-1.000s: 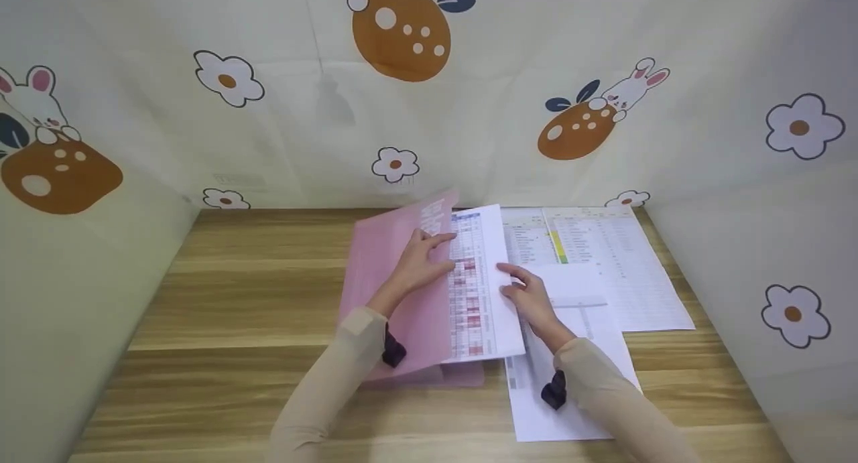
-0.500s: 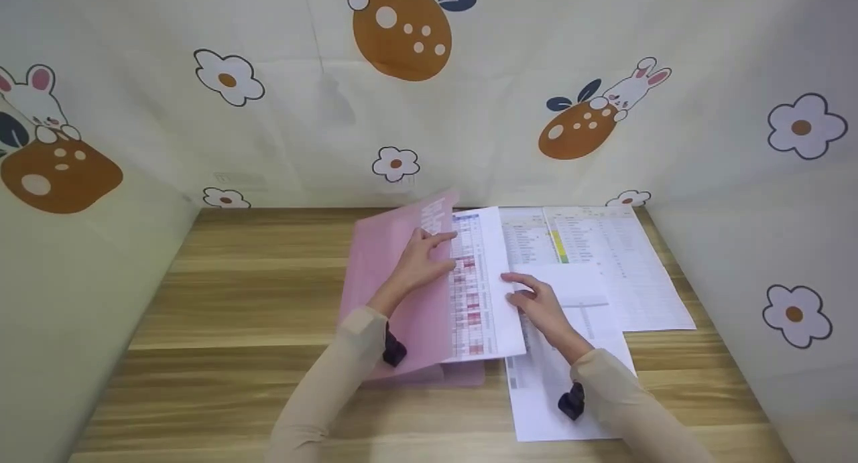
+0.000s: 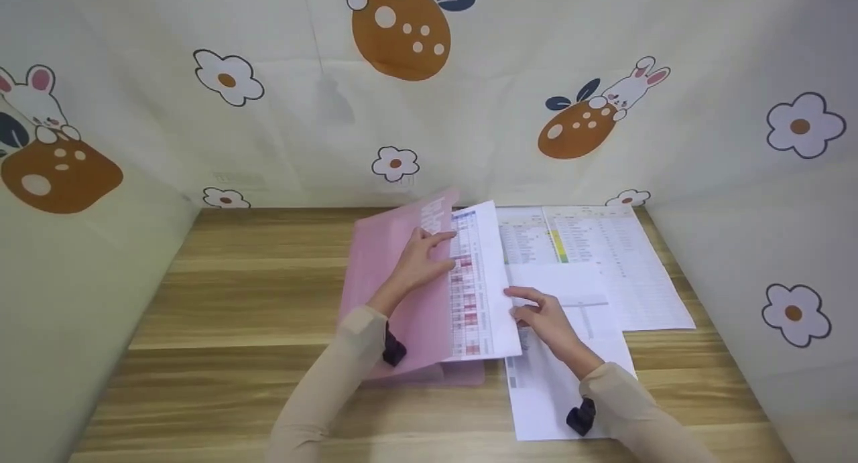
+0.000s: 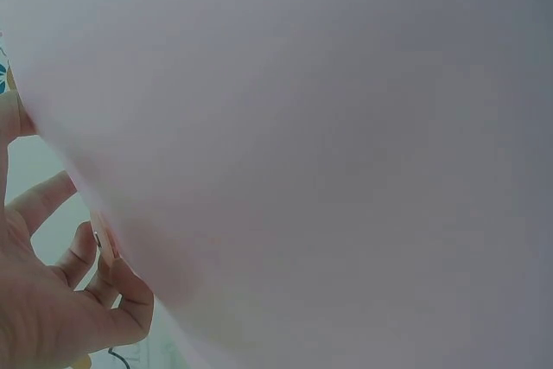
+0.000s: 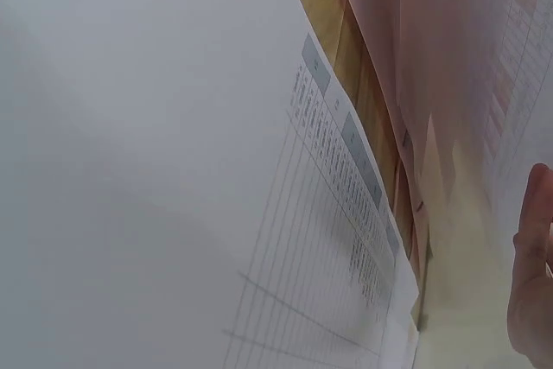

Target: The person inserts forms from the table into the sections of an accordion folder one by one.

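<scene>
A pink translucent file folder (image 3: 379,262) lies mid-table, its cover raised. My left hand (image 3: 419,262) holds the cover's right edge, thumb and index finger spread apart along it. In the left wrist view the pale pink cover (image 4: 328,144) fills most of the picture, and the left hand (image 4: 47,300) grips its edge at the left. A sheet printed with a red-marked table (image 3: 469,282) sticks out of the folder to the right. At its right edge, my right hand (image 3: 546,322) holds it with thumb and index finger. The right wrist view shows the right hand (image 5: 531,283) only in part.
Other printed sheets (image 3: 603,269) lie at the back right, one with a yellow and green strip. A further sheet (image 3: 563,396) lies nearer, under the right forearm. Patterned curtain (image 3: 281,141) encloses the wooden table (image 3: 248,302) at the back and sides.
My right hand has slid down along the sheet's right edge, toward me. The sheet has shifted slightly left at its top and bottom corners. The left hand and the folder have stayed put.
</scene>
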### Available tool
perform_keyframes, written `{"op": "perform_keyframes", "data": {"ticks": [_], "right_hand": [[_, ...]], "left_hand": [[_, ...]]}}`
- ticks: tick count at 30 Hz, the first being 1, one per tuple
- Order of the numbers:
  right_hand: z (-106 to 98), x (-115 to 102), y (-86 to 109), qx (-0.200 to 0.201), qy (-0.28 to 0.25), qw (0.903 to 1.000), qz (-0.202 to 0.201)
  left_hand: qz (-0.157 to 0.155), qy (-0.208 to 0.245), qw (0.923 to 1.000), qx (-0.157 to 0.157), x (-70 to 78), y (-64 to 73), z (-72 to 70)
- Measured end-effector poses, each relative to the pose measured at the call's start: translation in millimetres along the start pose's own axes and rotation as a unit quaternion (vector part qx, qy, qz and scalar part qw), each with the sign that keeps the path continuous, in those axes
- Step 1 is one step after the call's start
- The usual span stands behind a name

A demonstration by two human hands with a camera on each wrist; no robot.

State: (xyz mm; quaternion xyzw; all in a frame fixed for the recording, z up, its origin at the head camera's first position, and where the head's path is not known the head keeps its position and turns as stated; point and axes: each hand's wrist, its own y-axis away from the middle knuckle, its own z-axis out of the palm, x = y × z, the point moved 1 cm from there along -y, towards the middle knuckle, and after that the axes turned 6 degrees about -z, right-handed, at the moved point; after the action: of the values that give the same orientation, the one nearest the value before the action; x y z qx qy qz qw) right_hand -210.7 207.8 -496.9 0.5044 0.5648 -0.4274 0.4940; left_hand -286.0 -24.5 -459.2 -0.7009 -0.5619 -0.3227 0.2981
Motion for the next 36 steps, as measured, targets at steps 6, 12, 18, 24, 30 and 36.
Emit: {"op": "perform_keyframes", "data": {"ticks": [6,12,18,24,30,36], "right_hand": [[11,2,-0.2,0.009,-0.018,0.9998,0.003],[23,2,-0.5,0.009,-0.028,0.9996,0.003],[35,0,-0.4,0.001,-0.043,0.9990,-0.013],[45,-1,-1.4,-0.028,-0.066,0.9970,-0.030],[53,-3,-2.4,-0.044,-0.049,0.9975,-0.026],[59,1,-4.8,-0.048,-0.021,0.9982,-0.029]], "left_hand": [[-0.010,0.008,0.9999,-0.003,1.5,0.1,0.9],[-0.013,0.005,0.9999,-0.002,0.4,-0.4,1.7],[0.006,0.004,1.0000,0.004,-1.7,-1.0,2.0],[0.012,0.001,0.9999,0.008,-2.2,-1.1,2.1],[0.007,0.004,1.0000,0.006,-1.7,-1.6,2.9],[0.004,0.006,1.0000,0.003,-1.8,-1.9,3.5]]}}
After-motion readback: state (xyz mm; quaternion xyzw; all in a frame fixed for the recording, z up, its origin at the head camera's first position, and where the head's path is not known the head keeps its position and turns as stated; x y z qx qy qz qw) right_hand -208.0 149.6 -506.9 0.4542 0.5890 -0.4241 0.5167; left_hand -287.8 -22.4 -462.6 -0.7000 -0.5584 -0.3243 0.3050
